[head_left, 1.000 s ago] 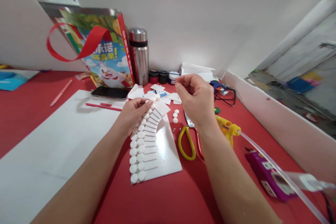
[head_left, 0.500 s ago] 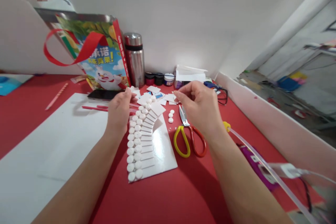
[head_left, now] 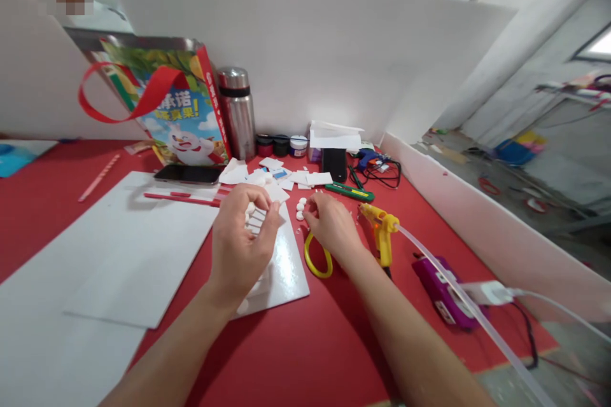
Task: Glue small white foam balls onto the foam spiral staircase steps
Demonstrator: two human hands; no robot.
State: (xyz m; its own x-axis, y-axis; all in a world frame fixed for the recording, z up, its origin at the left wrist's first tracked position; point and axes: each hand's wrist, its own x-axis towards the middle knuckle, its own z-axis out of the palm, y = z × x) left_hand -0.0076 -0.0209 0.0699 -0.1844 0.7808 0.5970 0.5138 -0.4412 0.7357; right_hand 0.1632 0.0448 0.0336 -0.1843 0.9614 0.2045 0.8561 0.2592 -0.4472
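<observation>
My left hand point(head_left: 245, 235) is curled above a glossy white board point(head_left: 285, 267), thumb and forefinger pressed together; anything between them is too small to make out. It hides much of the rows of white discs and the thin dark lines on the board. My right hand point(head_left: 329, 219) reaches with bent fingertips to a few loose white discs point(head_left: 300, 208) right of the board. Whether it grips one is unclear. Scissors lie beneath my right hand, with the yellow handle point(head_left: 318, 261) showing.
Behind are paper scraps point(head_left: 319, 179), a green cutter point(head_left: 351, 191), paint jars point(head_left: 298, 145), a steel flask point(head_left: 237, 111), a phone point(head_left: 187, 173) and a picture bag point(head_left: 181, 114). A yellow glue gun point(head_left: 382, 229) and purple power strip point(head_left: 446, 296) lie right; white sheets point(head_left: 138, 254) lie left.
My left hand has moved right, over the board, and its fingers have curled. My right hand has come down and left to the loose discs, uncovering the cutter and glue gun.
</observation>
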